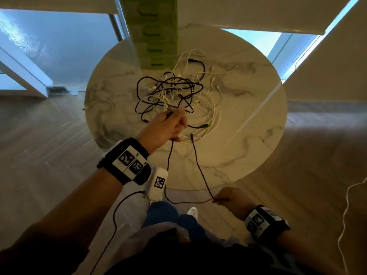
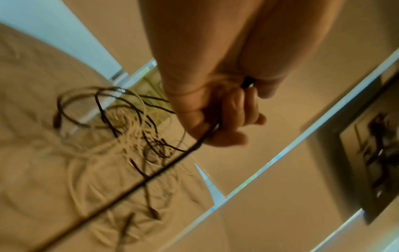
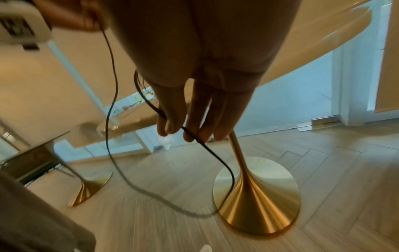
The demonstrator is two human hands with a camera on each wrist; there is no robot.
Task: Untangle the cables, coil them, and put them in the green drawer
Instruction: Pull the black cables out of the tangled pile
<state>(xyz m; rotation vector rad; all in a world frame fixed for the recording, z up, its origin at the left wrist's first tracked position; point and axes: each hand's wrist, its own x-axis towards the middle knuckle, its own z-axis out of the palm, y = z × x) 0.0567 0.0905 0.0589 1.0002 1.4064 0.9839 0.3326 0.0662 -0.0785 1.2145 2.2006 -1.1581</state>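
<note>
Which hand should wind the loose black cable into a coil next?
Probably right. The right hand pinches the black cable at its slack loop below the table edge, free to move. The left hand grips it by the tangle, anchoring.

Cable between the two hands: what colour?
Black cable; head view shows it best.

A round marble table [image 1: 248, 124] on a brass pedestal base [image 3: 257, 194] stands on a wooden floor [image 1: 43, 135].

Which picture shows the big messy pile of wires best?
The head view: the whole tangle lies sharp on the table, black and white cables mixed. The left wrist view shows it blurred behind the left hand. The right wrist view misses it.
</note>
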